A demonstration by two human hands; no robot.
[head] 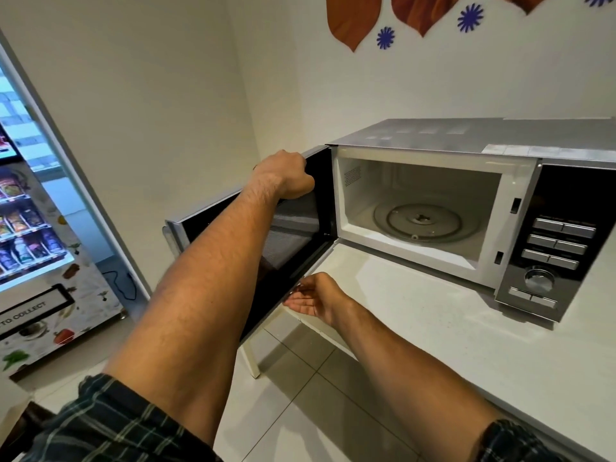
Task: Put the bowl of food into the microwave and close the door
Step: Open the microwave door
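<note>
A silver microwave (483, 141) stands on a white table (450, 345). Its black door (293, 235) is swung wide open to the left, and the white cavity shows a bare glass turntable (425, 223). My left hand (286, 176) grips the top edge of the door near the hinge. Below it, my right hand (315, 300) is palm up with its fingers apart, and the fingertips touch the door's bottom edge. No bowl of food is in view.
The microwave's control panel (553, 251) with buttons and a dial is on its right side. A lit vending machine (30, 228) stands at the left by the wall. The table's white leg (250, 358) and a tiled floor show below the door.
</note>
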